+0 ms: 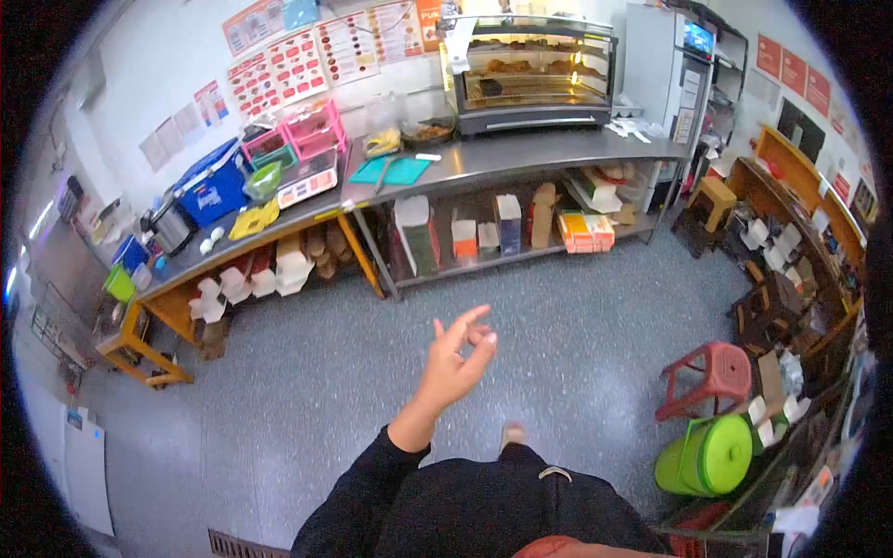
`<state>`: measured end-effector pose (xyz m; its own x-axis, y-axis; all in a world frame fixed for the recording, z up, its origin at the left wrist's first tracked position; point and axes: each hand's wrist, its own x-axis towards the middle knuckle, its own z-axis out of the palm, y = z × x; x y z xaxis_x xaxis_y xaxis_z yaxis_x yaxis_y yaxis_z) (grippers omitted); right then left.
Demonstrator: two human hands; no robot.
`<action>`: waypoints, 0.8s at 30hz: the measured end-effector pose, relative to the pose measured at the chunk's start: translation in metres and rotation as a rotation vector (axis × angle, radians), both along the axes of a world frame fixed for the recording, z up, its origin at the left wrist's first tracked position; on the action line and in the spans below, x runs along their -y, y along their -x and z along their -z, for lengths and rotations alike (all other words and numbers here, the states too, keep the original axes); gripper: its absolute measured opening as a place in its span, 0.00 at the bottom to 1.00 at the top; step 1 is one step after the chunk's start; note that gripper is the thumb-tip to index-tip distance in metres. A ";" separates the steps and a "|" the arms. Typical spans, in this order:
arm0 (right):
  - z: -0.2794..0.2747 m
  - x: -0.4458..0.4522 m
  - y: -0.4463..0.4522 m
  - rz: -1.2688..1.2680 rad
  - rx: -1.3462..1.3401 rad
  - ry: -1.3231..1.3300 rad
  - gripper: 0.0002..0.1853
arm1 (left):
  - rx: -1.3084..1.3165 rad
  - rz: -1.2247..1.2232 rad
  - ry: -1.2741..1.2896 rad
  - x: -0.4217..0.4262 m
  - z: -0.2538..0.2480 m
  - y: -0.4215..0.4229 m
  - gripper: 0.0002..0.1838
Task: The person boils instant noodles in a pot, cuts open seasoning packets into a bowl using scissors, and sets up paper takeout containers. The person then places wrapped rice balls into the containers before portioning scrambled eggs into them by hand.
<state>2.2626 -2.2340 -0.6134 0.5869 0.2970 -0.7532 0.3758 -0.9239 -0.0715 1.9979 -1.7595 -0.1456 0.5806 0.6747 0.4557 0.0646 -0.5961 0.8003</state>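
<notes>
My left hand [456,358] is raised in front of my body, over the grey speckled floor [409,344]. It holds nothing and touches nothing; the index finger points out, the thumb stands apart and the other fingers are bent. The black sleeve [358,493] covers that arm to the wrist. My right hand cannot be made out; only a reddish shape [553,547] shows at the bottom edge. Beyond my left hand stands a steel counter [521,158] with a cutting board [391,171], a knife-like tool across it, and a glass food display case [530,79].
A blue crate [209,186], pink baskets [312,130] and a scale [307,186] stand on the left counter. Open cardboard boxes [416,232] fill the lower shelf. At right are a red stool [716,372], a lidded green bucket [712,456] and wooden shelving [819,205].
</notes>
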 end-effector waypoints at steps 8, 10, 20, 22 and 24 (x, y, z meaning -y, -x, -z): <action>0.009 -0.252 -0.192 -0.056 0.038 -0.072 0.11 | -0.255 -0.175 0.255 -0.238 0.122 -0.117 0.23; 0.009 -0.345 -0.259 -0.187 0.121 -0.163 0.11 | -0.295 -0.229 0.271 -0.283 0.143 -0.129 0.24; -0.247 -0.898 -0.355 -0.418 0.211 -1.325 0.11 | -0.286 -0.467 0.518 -0.487 0.174 -0.203 0.24; -0.292 -0.952 -0.355 -0.373 0.012 -1.457 0.10 | -0.267 -0.459 0.430 -0.539 0.157 -0.235 0.24; -0.340 -1.010 -0.370 -0.421 0.099 -1.572 0.10 | -0.264 -0.424 0.191 -0.594 0.131 -0.275 0.23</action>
